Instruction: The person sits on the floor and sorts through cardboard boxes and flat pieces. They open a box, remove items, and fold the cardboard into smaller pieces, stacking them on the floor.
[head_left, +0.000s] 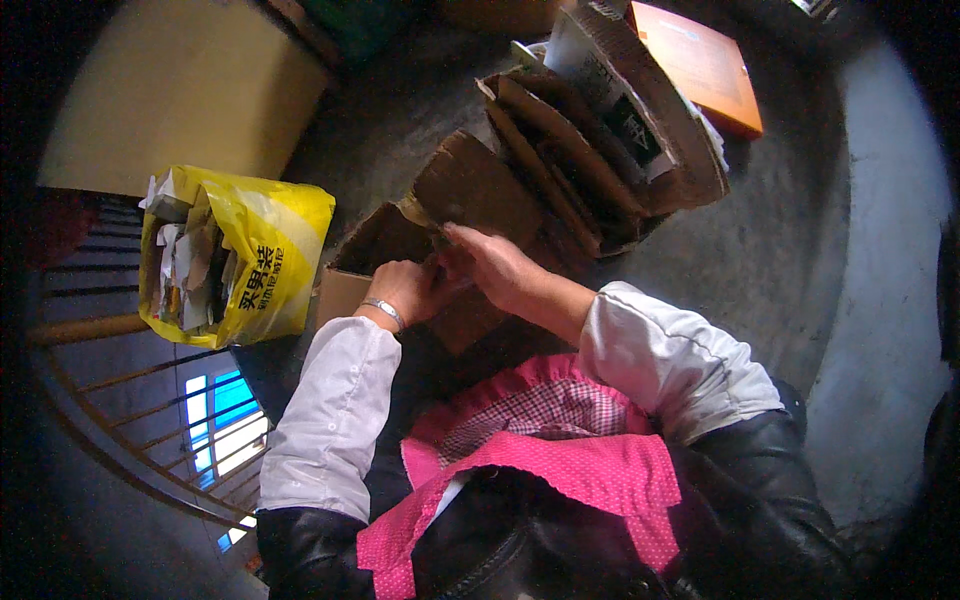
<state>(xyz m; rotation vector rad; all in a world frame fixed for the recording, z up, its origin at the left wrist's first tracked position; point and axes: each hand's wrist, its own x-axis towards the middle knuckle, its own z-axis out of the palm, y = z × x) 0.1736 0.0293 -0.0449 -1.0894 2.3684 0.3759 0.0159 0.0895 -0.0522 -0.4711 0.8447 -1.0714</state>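
A brown cardboard box (343, 294) with a raised flap (476, 176) stands before me, below the picture's middle. My left hand (407, 289), with a metal bracelet at the wrist, is at the box's near edge; its fingertips are hidden, so its grip is unclear. My right hand (499, 270) lies against the flap's lower part, fingers stretched and pointing up-left, close beside the left hand. Whether it pinches the cardboard cannot be told. Beyond the flap, several folded cardboard pieces (570, 150) stand upright, packed together in a larger open carton (694, 169).
At left a yellow plastic bag (292, 225) holds paper and cardboard scraps. An orange flat box (709, 67) lies behind the carton. Metal railing bars (142, 369) run along the lower left, a tan panel (187, 90) stands upper left, and a pale wall (885, 300) is at right.
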